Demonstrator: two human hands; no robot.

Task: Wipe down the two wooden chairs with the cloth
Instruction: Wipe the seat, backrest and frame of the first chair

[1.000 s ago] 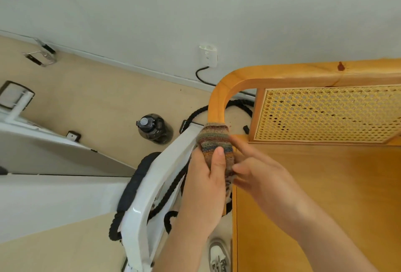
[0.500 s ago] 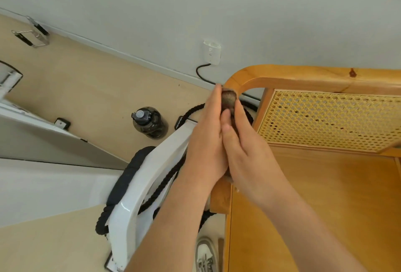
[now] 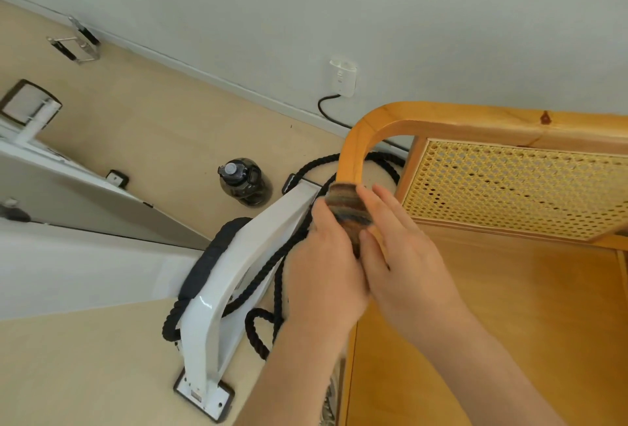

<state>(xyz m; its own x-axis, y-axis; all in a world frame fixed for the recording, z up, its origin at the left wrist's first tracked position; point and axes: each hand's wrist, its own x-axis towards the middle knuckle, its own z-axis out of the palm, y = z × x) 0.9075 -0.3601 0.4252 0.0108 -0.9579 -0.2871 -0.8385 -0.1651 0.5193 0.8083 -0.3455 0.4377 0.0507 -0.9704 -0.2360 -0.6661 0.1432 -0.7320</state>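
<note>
Pale wall (image 3: 306, 1) and tan floor (image 3: 136, 140) sit behind the wooden chair (image 3: 475, 125). I keep the striped cloth (image 3: 346, 208) wrapped round the chair's side post, just under its bent corner. My left hand (image 3: 326, 272) and right hand (image 3: 407, 262) both squeeze the cloth, one from each side, so I think it hugs the wood all around. A dark bottle (image 3: 243, 182) stands on the floor beside the chair.

No legible text or labels anywhere
</note>
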